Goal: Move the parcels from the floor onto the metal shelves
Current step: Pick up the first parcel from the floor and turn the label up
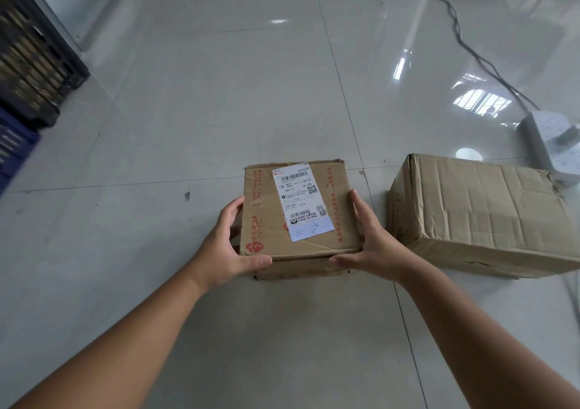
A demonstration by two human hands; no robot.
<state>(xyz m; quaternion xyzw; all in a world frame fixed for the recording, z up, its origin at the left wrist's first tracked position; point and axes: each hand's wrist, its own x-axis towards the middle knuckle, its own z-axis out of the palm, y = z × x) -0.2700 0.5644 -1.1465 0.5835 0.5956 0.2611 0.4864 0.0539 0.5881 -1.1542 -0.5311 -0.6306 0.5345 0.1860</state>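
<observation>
Small box [298, 207]: on tiled floor [188, 94], label up, roughly square, clasped at both sides by left hand [229, 248] and right hand [373, 245]. Larger box [480, 211] just right; power strip [555, 145] beyond; crates [31, 63] far left.

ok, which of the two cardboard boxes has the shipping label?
The smaller box, held between the left hand and right hand, carries a white label on top. The larger creased box to its right shows none.
</observation>
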